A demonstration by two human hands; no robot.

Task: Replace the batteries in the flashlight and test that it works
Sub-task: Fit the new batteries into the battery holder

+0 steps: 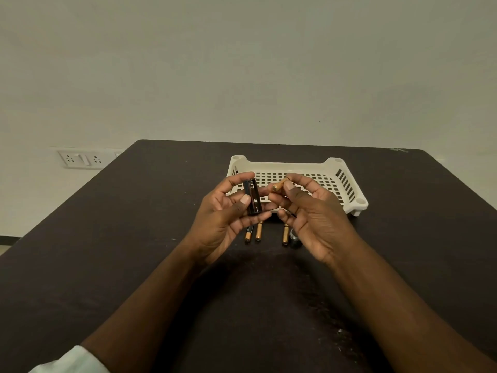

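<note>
Lying under hands, batteries (258,231), cap (295,237), basket (349,184) behind

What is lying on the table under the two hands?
Under the left hand and right hand, three batteries lie on the table, plus a dark metal cap-like part. Their far ends are covered by the hands.

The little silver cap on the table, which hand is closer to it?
The right hand. It hovers just above the silver cap, partly covering it, pinching a battery. The left hand is farther off to the left, holding the black battery holder.
</note>
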